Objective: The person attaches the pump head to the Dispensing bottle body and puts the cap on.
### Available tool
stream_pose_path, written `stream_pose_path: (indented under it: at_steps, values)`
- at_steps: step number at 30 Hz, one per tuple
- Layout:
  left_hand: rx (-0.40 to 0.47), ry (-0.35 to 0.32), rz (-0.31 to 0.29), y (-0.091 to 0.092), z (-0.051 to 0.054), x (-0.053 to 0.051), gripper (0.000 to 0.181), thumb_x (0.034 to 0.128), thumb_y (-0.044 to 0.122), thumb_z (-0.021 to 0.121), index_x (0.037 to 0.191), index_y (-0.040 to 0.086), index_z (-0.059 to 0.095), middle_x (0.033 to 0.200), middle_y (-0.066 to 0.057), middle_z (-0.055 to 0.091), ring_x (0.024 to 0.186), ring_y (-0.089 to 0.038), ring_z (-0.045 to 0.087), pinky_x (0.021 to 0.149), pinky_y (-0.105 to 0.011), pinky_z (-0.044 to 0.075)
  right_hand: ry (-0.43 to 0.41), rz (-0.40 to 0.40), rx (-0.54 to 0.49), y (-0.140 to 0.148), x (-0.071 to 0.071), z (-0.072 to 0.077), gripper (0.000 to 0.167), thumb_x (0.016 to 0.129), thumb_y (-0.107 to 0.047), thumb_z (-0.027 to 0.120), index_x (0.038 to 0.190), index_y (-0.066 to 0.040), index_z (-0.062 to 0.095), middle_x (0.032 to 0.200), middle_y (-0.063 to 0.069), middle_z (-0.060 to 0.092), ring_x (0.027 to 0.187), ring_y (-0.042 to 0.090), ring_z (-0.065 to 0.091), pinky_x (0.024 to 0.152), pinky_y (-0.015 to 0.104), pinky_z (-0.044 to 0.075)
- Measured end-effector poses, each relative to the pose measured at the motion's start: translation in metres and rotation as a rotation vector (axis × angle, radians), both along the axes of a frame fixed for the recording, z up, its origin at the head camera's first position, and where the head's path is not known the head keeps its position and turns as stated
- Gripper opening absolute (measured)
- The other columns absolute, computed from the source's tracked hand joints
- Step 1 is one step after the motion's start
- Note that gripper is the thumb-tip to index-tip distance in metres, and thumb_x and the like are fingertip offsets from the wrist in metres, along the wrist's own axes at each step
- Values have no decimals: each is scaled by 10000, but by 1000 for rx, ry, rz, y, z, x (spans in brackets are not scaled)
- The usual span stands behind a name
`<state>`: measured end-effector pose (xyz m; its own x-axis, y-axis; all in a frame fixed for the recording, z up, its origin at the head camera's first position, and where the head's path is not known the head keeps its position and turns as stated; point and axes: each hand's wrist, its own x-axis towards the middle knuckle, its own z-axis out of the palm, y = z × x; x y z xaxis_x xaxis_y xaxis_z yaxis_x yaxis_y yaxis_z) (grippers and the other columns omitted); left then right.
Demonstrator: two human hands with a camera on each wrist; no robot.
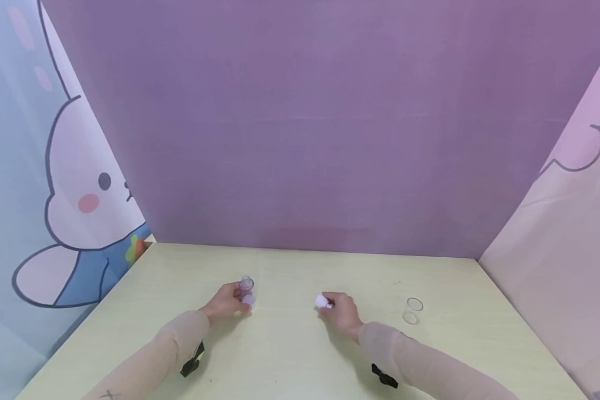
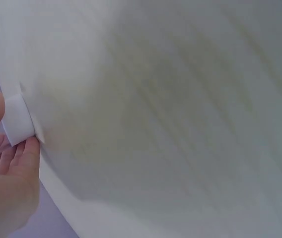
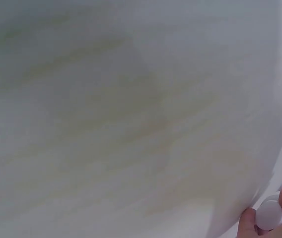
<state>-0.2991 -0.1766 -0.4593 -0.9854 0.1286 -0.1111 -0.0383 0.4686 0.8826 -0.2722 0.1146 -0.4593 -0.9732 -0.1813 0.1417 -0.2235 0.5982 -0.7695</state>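
My left hand grips a small clear bottle with a pale band near its base, upright at the tabletop. In the left wrist view the fingers and thumb of that hand curl round a white cylindrical part. To the right, my right hand pinches a small white round piece just over or on the table. The right wrist view shows this white piece between the thumb and fingers of the hand.
A clear open cup or ring-like cylinder stands on the light table, right of my right hand. A purple panel rises at the table's back edge, with printed curtains at both sides.
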Motion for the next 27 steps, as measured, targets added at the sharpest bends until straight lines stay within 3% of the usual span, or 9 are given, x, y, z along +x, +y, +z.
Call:
stream_pose_path:
  at_steps: [9, 16, 27]
  values:
    - [-17, 24, 8, 1, 4, 1, 594, 726, -56, 669, 1248, -167, 408, 1166, -283, 561, 1081, -375, 545, 939, -432, 427, -42, -24, -27, 8, 3, 9, 378, 795, -7, 652, 1161, 58, 585, 1061, 207, 639, 912, 256, 612, 751, 338, 520]
    - [0, 43, -20, 1, 15, 4, 578, 763, -22, 652, 1274, -141, 408, 1237, -285, 519, 1148, -388, 503, 971, -446, 397, -5, -32, -32, 19, 2, 19, 376, 788, -5, 666, 1151, 63, 592, 1062, 188, 646, 874, 207, 602, 706, 273, 512]
    - [19, 76, -28, -5, 25, 6, 538, 779, 33, 656, 1256, -109, 451, 1212, -242, 560, 1115, -337, 546, 948, -404, 427, -48, -24, -98, 28, 8, 34, 384, 760, 16, 682, 1136, 44, 609, 1075, 196, 644, 927, 261, 627, 718, 273, 528]
